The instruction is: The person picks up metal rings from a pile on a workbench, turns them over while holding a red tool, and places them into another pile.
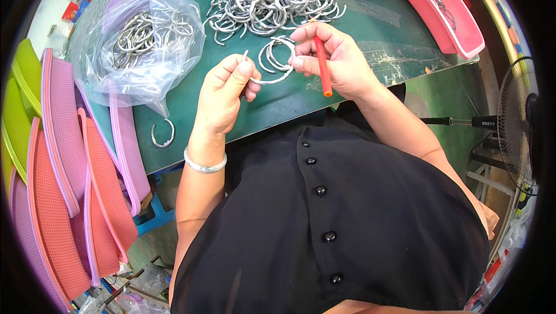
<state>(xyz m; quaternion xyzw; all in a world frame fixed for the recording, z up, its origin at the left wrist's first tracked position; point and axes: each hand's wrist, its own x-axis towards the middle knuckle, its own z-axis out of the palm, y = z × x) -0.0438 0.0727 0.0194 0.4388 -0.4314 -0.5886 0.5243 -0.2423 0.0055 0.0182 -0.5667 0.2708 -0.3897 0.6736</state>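
Note:
My left hand [227, 91] pinches one end of a silver open bangle [277, 80] between thumb and fingers, above the front part of the green table. On the bangle's other side, the fingertips of my right hand [336, 62] are closed on it. A red pencil-like stick [323, 68] is also tucked in the right hand, slanting down past the fingers. Just behind the held piece, more loose bangles [266, 58] lie on the table, partly overlapped by it. A large heap of silver bangles [278, 1] spreads farther back.
Left of my hands sits a clear plastic bag [174, 76] with bangles inside, and a single bangle [163, 133] lies near the edge. Stacked plastic baskets [58, 198] crowd the left. A pink basket [428, 7] stands at far right, with a fan [515, 123] beyond the table [370, 65].

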